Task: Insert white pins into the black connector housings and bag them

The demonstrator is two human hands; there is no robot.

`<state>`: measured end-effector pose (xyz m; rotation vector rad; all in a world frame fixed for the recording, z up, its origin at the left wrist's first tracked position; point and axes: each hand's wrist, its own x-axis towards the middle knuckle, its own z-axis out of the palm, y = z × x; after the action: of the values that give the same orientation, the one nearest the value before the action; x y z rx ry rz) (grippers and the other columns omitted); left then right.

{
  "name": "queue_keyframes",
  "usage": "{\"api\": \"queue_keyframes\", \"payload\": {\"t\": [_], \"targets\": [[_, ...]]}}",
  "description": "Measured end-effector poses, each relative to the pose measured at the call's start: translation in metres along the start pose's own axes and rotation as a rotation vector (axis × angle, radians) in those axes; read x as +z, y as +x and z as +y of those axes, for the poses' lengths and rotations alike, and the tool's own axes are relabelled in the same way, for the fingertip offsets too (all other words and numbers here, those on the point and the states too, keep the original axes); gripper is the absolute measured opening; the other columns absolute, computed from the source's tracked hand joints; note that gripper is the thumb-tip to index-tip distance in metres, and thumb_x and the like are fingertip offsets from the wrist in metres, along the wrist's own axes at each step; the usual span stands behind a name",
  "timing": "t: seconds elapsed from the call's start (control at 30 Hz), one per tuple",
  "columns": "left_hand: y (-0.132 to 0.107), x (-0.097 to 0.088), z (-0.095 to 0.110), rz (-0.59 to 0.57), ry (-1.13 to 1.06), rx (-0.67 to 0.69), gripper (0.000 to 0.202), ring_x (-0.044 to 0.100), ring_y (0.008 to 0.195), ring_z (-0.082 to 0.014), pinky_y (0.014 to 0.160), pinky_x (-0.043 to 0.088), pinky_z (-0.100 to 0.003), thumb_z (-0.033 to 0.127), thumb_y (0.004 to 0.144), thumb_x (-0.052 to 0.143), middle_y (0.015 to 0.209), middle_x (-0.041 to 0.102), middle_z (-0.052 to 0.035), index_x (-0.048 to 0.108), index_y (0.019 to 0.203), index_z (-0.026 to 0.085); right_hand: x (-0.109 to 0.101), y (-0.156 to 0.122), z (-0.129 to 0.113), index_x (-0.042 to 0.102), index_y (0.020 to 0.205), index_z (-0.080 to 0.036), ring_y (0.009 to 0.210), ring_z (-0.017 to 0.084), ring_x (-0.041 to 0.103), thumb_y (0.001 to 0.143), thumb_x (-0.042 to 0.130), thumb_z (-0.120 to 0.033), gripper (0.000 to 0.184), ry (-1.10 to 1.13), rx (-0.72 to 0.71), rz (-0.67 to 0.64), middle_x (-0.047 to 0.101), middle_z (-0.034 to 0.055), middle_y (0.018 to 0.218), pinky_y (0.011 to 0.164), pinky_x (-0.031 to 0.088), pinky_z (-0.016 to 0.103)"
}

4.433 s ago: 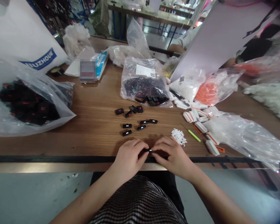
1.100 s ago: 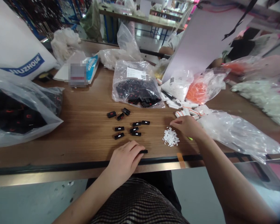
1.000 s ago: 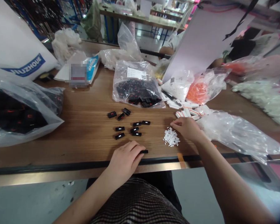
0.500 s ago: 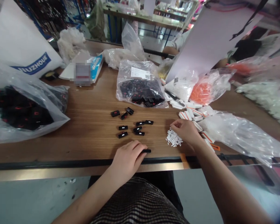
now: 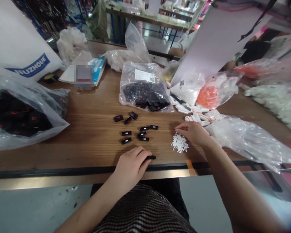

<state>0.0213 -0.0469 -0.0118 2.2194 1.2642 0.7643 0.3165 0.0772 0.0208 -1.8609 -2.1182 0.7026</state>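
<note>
My left hand (image 5: 132, 163) rests near the front edge of the wooden table (image 5: 92, 106), fingers closed on a small black connector (image 5: 150, 157). My right hand (image 5: 193, 132) reaches out to the right, fingertips pinched together just above a small heap of tiny white pieces (image 5: 179, 143); whether a piece is between them is too small to tell. Several loose black connectors (image 5: 135, 129) with red marks lie on the table beyond my left hand.
A clear bag of black connectors (image 5: 145, 92) lies at centre back, a larger one (image 5: 21, 113) at the left. Bags of white (image 5: 188, 89) and orange parts (image 5: 210, 95), loose white housings (image 5: 199, 116) and crumpled clear plastic (image 5: 247, 139) fill the right side. A white bag (image 5: 19, 45) stands back left.
My right hand left the black connector, which stays in my left hand, and moved right to the heap of white pieces, where it has stayed for the last second.
</note>
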Motion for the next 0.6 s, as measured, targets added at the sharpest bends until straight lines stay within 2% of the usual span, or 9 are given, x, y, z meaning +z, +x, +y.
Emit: {"api": "queue_keyframes", "payload": {"t": [0.17,0.4,0.6], "targets": [[0.001,-0.001,0.001,0.003,0.017,0.001,0.012,0.067,0.09,-0.022,0.08,0.058,-0.041,0.019,0.096,0.06,0.102,0.068,-0.0029,0.062,0.107,0.021,-0.002,0.001,0.002,0.076,0.076,-0.018,0.061,0.019,0.064,0.077,0.062,-0.035,0.021,-0.039,0.02,0.01,0.073,0.0031,0.067,0.056,0.045,0.028],[0.0,0.0,0.0,0.0,0.031,-0.005,0.011,0.067,0.09,-0.0213,0.081,0.058,-0.04,0.022,0.098,0.056,0.102,0.068,-0.0036,0.063,0.108,0.021,-0.005,-0.001,0.01,0.079,0.084,-0.019,0.074,0.021,0.07,0.08,0.062,-0.039,0.026,-0.002,0.019,-0.019,0.078,0.0036,0.079,0.065,0.05,0.029],[0.0,-0.001,0.001,0.002,0.03,-0.021,0.012,0.067,0.091,-0.0223,0.081,0.057,-0.041,0.022,0.097,0.06,0.103,0.069,-0.0028,0.062,0.108,0.022,-0.002,-0.008,0.0,0.077,0.079,-0.019,0.064,0.019,0.065,0.08,0.061,-0.037,0.024,-0.04,0.022,0.051,0.075,0.0037,0.073,0.06,0.044,0.03]]}}
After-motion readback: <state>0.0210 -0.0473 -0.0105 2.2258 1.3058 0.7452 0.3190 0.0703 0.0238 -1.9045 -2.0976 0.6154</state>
